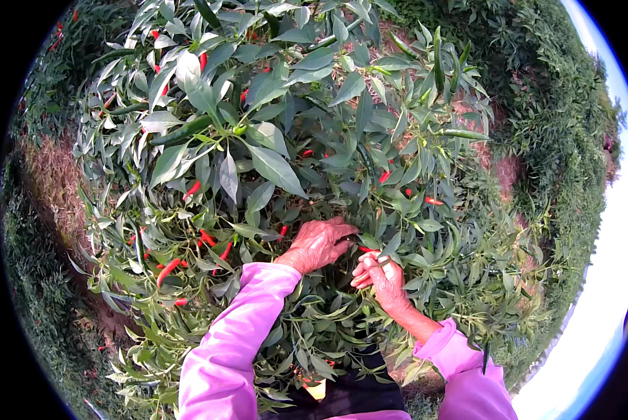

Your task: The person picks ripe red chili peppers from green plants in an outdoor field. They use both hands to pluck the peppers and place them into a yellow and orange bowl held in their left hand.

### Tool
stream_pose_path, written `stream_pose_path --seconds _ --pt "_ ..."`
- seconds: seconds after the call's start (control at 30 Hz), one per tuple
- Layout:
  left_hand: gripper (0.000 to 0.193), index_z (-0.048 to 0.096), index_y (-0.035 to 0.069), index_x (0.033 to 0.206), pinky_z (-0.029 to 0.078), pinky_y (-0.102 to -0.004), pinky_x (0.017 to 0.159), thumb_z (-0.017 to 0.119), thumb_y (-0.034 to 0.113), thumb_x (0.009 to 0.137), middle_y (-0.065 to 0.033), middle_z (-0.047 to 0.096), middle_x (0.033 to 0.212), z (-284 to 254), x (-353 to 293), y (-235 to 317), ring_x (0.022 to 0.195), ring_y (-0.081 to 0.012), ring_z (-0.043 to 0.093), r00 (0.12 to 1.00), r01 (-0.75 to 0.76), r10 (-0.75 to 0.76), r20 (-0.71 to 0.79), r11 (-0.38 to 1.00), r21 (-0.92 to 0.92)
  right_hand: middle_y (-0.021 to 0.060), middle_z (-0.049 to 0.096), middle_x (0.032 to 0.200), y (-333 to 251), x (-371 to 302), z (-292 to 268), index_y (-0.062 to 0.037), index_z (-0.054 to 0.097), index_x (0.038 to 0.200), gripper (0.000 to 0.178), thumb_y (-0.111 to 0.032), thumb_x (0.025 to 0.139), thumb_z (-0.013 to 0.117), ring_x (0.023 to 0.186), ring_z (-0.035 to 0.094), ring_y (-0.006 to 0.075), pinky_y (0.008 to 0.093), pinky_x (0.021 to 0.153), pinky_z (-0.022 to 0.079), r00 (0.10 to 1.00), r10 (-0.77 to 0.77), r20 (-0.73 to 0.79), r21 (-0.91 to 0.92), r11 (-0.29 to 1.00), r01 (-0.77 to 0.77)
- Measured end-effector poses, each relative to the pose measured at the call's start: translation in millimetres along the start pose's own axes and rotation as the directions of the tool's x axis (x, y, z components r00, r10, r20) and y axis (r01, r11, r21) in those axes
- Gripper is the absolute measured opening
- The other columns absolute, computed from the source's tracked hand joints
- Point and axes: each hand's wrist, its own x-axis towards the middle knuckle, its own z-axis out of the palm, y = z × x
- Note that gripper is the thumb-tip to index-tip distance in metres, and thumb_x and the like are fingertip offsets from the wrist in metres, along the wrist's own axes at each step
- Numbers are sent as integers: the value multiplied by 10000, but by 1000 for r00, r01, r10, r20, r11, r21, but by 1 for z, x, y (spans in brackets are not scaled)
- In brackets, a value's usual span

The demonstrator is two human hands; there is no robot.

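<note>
both hands reach into the middle of a leafy chili plant (209, 98), with a small red pepper (368, 249) showing in the gap between them. this pepper lies just above the curled fingers of the right hand (384, 280) and to the right of, and a little below, the fingertips of the left hand (319, 243). its visible part runs mostly sideways, tipping slightly down to the right, so its long axis points from the left hand's side toward the right hand's knuckles. the right hand is the nearer one, close enough that it may be touching.

the right fingers are bent inward toward the thumb; i cannot tell whether they pinch a stem, as the spot is small and partly in shade. the left hand shows its back, fingers stretched rightward into the leaves; whether they grasp anything is hidden too.

another red pepper (283, 233) hangs nearly upright just above the left wrist. farther left, a curved red pepper (168, 272) slants among the leaves, well apart from both hands. pink sleeves (233, 343) cover the forearms, and dark clothing (359, 397) shows below.
</note>
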Motion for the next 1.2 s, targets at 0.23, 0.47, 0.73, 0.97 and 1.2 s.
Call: stream_pose_path --seconds 0.23,0.47,0.73,0.97,1.2 --pt "322 579 103 1045 463 -408 751 632 202 744 -117 588 951 27 -5 -8 858 -335 586 999 25 -25 -26 1000 -14 113 605 858 -15 6 -7 3 505 1081 244 -153 894 487 631 602 157 277 534 520 965 54 -258 249 968 12" --pt "292 587 112 1025 468 -405 748 627 176 744 -106 597 935 32 2 -2 851 -317 593 991 130 -125 48 983 -127 92 573 755 -7 4 -12 -18 459 1182 321 -122 885 523 483 518 118 243 450 474 960 -10 -280 229 970 77" --pt "248 633 121 983 478 -405 665 587 117 739 -96 590 888 39 1 2 803 -314 593 998 55 -54 -13 998 42 104 612 796 0 17 -19 14 543 1090 278 -106 845 595 500 551 109 223 432 463 980 46 -192 152 988 -17" --pt "190 671 123 898 476 -427 626 581 103 732 -105 589 831 39 2 -2 736 -328 592 997 30 -27 -79 999 40 112 613 795 -15 23 -16 15 539 1075 280 -95 826 609 449 536 102 213 380 422 987 33 -160 74 997 -21" --pt "183 677 120 877 486 -410 659 592 112 714 -118 610 827 42 9 -4 754 -336 593 978 154 -154 -138 988 -15 53 582 740 -27 28 -4 -10 551 945 137 -92 837 572 421 449 59 199 377 359 978 -15 -208 -57 998 4"
